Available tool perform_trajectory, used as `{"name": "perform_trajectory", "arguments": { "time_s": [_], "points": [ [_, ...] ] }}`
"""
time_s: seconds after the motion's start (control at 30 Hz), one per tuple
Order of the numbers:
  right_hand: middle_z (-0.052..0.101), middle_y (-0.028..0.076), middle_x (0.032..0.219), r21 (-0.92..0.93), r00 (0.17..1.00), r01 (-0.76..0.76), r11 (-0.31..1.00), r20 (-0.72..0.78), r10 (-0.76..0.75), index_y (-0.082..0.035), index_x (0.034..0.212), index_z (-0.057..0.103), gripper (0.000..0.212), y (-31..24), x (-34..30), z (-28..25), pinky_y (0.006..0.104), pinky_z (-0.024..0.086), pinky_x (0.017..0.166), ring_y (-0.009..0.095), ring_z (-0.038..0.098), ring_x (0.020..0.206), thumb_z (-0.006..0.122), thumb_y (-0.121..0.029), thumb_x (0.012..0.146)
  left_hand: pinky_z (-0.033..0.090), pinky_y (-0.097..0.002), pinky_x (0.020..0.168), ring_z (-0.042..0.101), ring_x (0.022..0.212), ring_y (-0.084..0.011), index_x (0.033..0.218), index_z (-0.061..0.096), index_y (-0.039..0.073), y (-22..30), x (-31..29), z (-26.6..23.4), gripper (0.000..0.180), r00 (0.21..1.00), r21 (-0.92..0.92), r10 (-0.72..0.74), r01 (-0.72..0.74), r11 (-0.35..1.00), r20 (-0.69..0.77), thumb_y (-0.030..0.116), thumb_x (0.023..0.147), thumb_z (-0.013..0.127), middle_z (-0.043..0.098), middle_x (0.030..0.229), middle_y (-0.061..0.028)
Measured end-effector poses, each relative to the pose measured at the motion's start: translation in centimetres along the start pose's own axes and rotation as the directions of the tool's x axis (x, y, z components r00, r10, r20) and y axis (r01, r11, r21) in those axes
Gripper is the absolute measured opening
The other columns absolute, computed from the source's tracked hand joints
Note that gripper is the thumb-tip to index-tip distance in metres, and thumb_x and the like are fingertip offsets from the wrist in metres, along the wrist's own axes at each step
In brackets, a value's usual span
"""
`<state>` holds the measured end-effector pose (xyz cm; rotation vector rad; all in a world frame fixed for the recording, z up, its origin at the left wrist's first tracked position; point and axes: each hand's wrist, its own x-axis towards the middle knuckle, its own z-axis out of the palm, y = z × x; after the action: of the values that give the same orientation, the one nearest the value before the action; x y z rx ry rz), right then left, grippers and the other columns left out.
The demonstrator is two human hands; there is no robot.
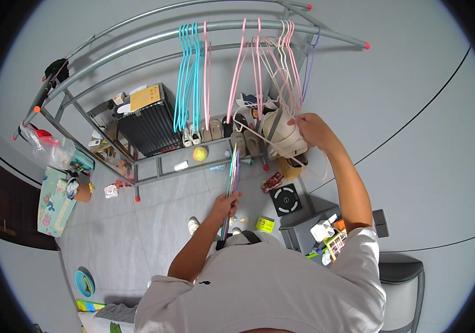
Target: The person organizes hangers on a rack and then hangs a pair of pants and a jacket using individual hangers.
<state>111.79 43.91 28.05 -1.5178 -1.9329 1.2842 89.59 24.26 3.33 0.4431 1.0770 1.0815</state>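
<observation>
My left hand (225, 205) is closed around a bundle of thin hangers (233, 173) in teal, pale and purple, held low in front of my body. My right hand (308, 131) is raised at the right end of the rack, its fingers curled on a pale hanger (248, 136) that slants in front of a beige bag (285, 136). Just above it, pink and whitish hangers (291, 69) hang close together on the grey metal rail (226, 25). Farther left on the rail are teal hangers (187, 77) and a few pink hangers (237, 72). A purple hanger (310, 64) hangs at the far right.
Shoes (215, 130) line the rack's lower shelf, with a yellow ball (199, 154) nearby. A black ribbed case (147, 125) stands at the left. A black square object (285, 199) lies on the floor right of centre, and a grey chair (401, 272) stands at the lower right.
</observation>
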Motion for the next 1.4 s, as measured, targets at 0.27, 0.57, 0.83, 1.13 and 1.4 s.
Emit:
{"name": "perform_trajectory", "arguments": {
  "time_s": [0.27,0.57,0.83,1.13,1.4],
  "points": [
    [0.038,-0.003,0.052,-0.009,0.993,0.013,1.000,0.120,-0.012,0.005,0.105,0.063,0.033,-1.1,0.8,-0.8,0.0298,0.029,0.039,0.011,0.035,0.039,0.043,-0.018,0.094,0.031,-0.0232,0.038,0.042,0.043,-0.0067,0.107,0.059,0.002,0.6,-0.2,-0.1,0.028,0.999,-0.006,-0.038,0.038,0.999,-0.007,0.027,0.096,0.058,0.049,0.066,0.0014],
    [0.034,-0.004,0.051,0.106,0.995,-0.026,0.994,0.103,0.015,0.004,0.109,0.062,0.032,-0.2,-3.8,-1.2,0.0258,0.025,0.037,0.008,0.029,0.038,0.041,-0.018,0.098,0.031,-0.0235,0.036,0.038,0.041,-0.0073,0.107,0.059,0.002,-0.5,-0.3,-0.8,0.027,1.000,-0.025,-0.022,0.021,0.999,-0.022,0.026,0.096,0.057,0.048,0.065,0.0011],
    [0.032,-0.006,0.054,0.229,0.999,-0.025,0.973,-0.040,0.036,0.001,0.112,0.062,0.030,1.5,-6.5,-1.6,0.0243,0.023,0.038,0.005,0.027,0.043,0.041,-0.017,0.100,0.031,-0.0234,0.038,0.040,0.043,-0.0061,0.107,0.059,0.002,-1.3,0.7,-0.8,0.028,0.997,-0.031,-0.073,0.073,0.997,0.002,0.027,0.095,0.059,0.047,0.065,0.0019],
    [0.032,-0.006,0.053,0.202,0.993,-0.001,0.979,-0.118,0.025,0.001,0.113,0.062,0.032,1.6,-8.0,-2.6,0.0226,0.021,0.035,0.004,0.026,0.040,0.042,-0.020,0.101,0.031,-0.0229,0.038,0.040,0.043,-0.0057,0.108,0.058,0.002,-1.4,1.1,0.1,0.028,0.996,-0.016,-0.089,0.089,0.996,0.016,0.027,0.095,0.058,0.048,0.065,0.0020],
    [0.034,-0.005,0.054,0.187,0.993,-0.014,0.982,-0.109,0.034,0.001,0.111,0.063,0.031,1.7,-7.4,-3.1,0.0226,0.021,0.035,0.005,0.026,0.040,0.041,-0.020,0.102,0.029,-0.0231,0.037,0.040,0.041,-0.0060,0.106,0.058,0.002,-1.8,1.5,0.0,0.026,0.996,-0.046,-0.092,0.092,0.995,0.007,0.026,0.096,0.057,0.047,0.063,0.0018]
  ]
}}
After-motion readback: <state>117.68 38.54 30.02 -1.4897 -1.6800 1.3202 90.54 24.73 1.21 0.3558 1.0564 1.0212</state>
